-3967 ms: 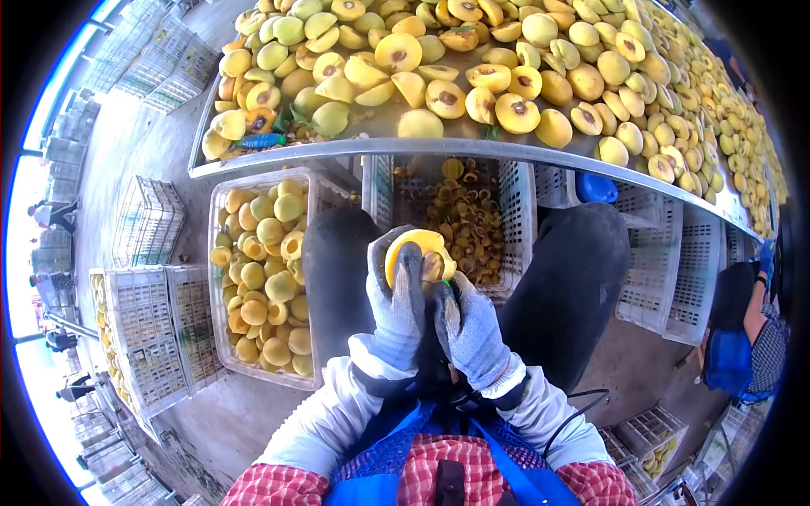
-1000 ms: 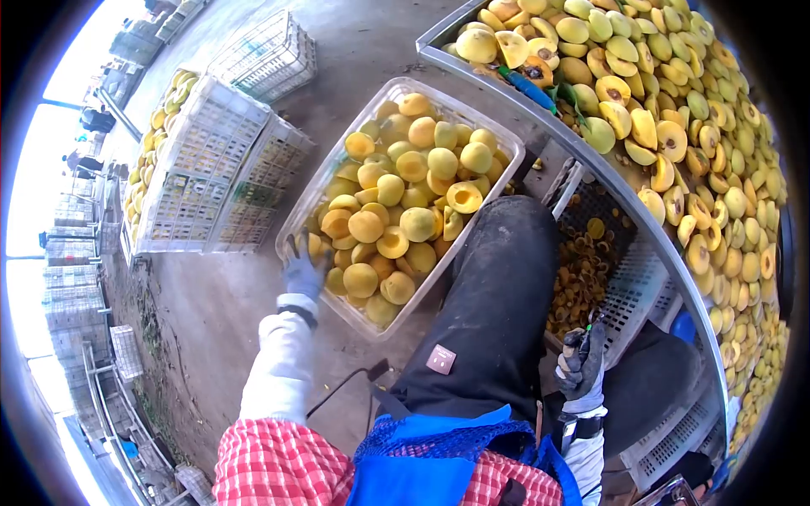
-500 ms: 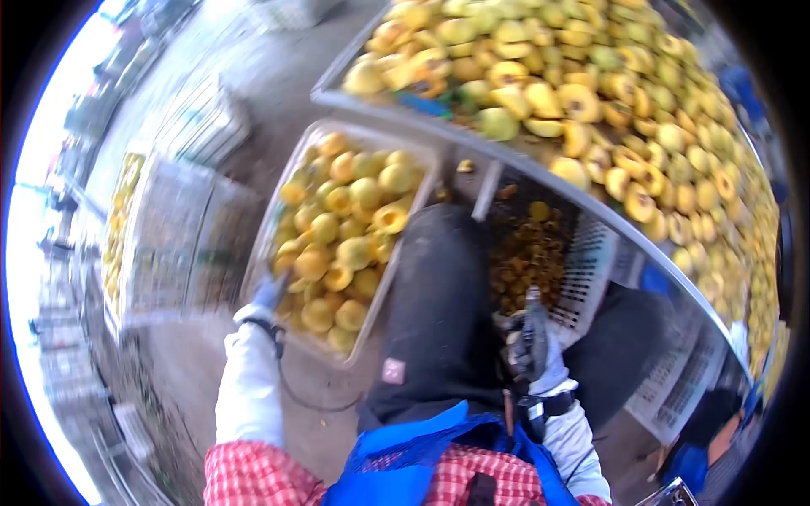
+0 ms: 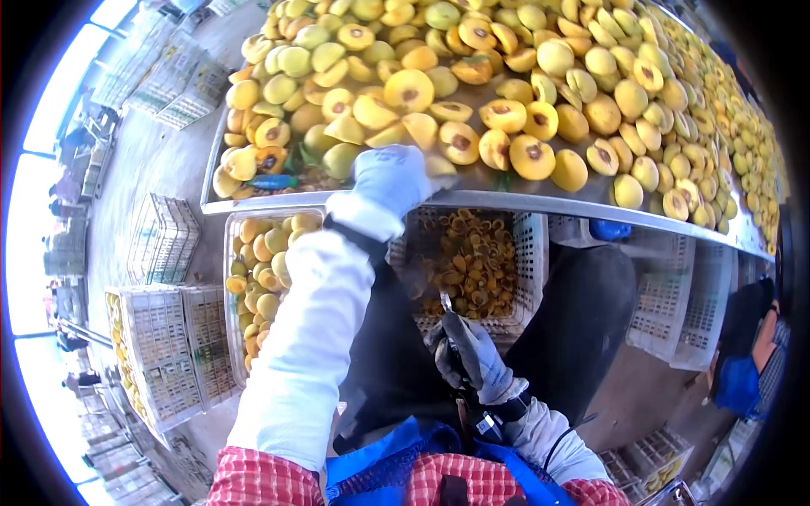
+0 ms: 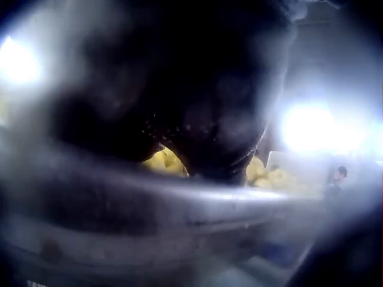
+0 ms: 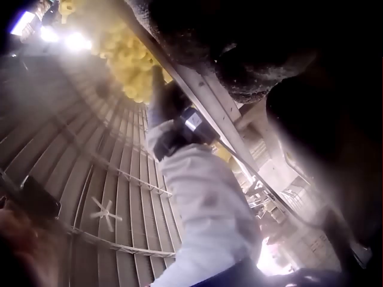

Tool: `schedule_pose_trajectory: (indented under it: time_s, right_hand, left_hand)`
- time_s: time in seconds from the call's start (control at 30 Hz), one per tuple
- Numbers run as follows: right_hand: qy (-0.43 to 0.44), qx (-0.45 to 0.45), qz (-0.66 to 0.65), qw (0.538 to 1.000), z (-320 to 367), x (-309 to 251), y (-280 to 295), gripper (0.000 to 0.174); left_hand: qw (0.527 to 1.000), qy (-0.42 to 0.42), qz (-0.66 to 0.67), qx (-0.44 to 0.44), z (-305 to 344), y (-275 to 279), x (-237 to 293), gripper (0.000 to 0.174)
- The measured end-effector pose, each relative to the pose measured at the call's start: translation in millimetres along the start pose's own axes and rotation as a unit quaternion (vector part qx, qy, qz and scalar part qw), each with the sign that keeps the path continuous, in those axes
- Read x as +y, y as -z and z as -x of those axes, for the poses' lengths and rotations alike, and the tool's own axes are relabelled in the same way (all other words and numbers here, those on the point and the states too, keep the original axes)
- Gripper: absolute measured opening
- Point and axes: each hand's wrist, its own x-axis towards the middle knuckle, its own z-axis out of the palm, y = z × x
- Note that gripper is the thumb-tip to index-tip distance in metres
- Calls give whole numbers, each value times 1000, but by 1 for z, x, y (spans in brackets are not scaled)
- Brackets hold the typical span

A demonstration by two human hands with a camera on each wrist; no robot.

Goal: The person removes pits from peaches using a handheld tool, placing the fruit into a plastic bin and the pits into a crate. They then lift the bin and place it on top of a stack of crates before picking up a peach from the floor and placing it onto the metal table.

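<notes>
My gloved left hand [image 4: 391,179] reaches over the near edge of the metal table [image 4: 540,205], among halved yellow peaches [image 4: 409,90]. Its fingers point away from the head camera and are mostly hidden behind the back of the hand; a blurred yellow piece shows by their right side. The left wrist view has the hand dark above the table rim [image 5: 227,200]. I cannot tell whether these fingers grip a peach. Over my lap, my gloved right hand [image 4: 474,358] curls round a small hand tool, its metal tip [image 4: 445,301] pointing up toward the crate of scraps.
Below the table stands a crate [image 4: 530,270] of brown-yellow scraps between my knees. A pale tub [image 4: 232,278] of peaches sits to its left, partly behind my left sleeve. A blue-green tool [image 4: 272,181] lies at the table's left corner. Stacked crates [image 4: 169,354] stand farther left.
My left hand has left the peach tub and moved up and right onto the table edge. The head view has swung back toward the table. The right hand keeps its small tool.
</notes>
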Motion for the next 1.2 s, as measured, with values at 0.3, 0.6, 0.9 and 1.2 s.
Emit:
schedule_pose_trajectory:
  time_s: [0.3, 0.6, 0.9, 1.2]
  right_hand:
    - [21, 8, -119, 993, 1, -31, 5, 39]
    - [127, -2, -70, 989, 15, -69, 2, 25]
    - [197, 142, 133, 961, 20, -41, -3, 26]
    - [275, 193, 362, 870, 41, -35, -9, 22]
  left_hand:
    - [981, -106, 142, 72, -44, -38, -32, 71]
    - [609, -120, 772, -136, 107, -62, 7, 94]
    - [579, -161, 799, -24, 152, -81, 17, 80]
    - [693, 30, 706, 138, 171, -95, 41, 28]
